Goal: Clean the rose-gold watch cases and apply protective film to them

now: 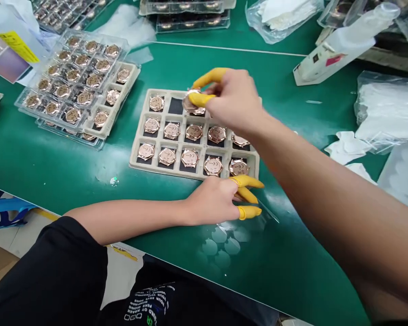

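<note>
My right hand [229, 93], with yellow finger cots on thumb and forefinger, pinches a rose-gold watch case [189, 103] over the back row of a beige compartment tray [133, 156]. Beside that case, the dark bottom of one compartment [176, 106] shows. Several other watch cases [193, 132] lie in the tray, backs up; my right hand hides part of the back row. At the tray's front edge is my left hand [229, 199], also in yellow finger cots. Its fingers are stretched out and apart, close to a thin clear strip [270, 212] on the green table.
Stacked trays of watch cases [73, 77] stand at the left. More trays [193, 20] are at the back. A white spray bottle [343, 47] and bagged white cloths [389, 108] are at the right. Round clear films [221, 246] lie near the table's [149, 190] front edge.
</note>
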`<state>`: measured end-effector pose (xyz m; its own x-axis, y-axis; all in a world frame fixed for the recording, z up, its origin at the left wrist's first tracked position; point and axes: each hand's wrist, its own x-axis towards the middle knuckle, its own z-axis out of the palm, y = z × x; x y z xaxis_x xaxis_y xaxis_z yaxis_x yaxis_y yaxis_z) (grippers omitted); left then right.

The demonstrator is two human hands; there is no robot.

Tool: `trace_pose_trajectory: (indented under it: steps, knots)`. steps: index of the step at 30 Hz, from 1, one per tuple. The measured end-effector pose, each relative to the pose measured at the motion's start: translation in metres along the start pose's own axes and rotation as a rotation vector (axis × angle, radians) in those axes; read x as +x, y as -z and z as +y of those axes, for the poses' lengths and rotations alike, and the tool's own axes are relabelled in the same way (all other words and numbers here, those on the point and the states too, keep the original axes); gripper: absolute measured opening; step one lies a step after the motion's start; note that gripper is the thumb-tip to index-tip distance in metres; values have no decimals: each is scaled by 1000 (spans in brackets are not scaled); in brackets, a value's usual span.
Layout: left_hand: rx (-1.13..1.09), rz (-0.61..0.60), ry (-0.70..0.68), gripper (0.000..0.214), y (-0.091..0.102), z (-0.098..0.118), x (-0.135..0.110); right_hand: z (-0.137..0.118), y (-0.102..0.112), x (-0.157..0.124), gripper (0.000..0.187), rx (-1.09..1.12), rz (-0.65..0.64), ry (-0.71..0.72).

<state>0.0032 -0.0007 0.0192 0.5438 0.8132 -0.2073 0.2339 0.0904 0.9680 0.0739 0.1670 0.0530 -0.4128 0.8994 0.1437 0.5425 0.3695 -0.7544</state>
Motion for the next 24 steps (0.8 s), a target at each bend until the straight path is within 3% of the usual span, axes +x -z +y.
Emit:
trace_pose_trajectory:
  steps: [3, 6, 8, 11, 14, 17, 21, 24]
  knots:
    - [46, -44, 3, 49, 2, 3, 0, -4, -29, 36, 21, -212, -72, -52]
    - [83, -74, -9, 47, 3, 3, 2, -8, -39, 43, 22, -354, -28, 92]
    - [120, -87, -27, 47, 3, 2, 3, -16, -43, 45, 21, -360, -36, 100]
    - [164, -90, -58, 41, 3, 1, 3, -33, -55, 55, 17, -392, -149, 5]
    - [209, -68, -84, 26, 4, 0, 3, -51, -71, 65, 25, -463, -220, -72]
    - [205, -42, -97, 20, 3, -1, 2, -62, -78, 69, 26, -403, -258, -58]
    - [78, -25, -86, 20, 2, -2, 2, -65, -54, 40, 25, -153, -149, -14]
    - [-11, 20, -63, 33, 1, -4, 2, -56, -9, -25, 42, 252, -11, -57]
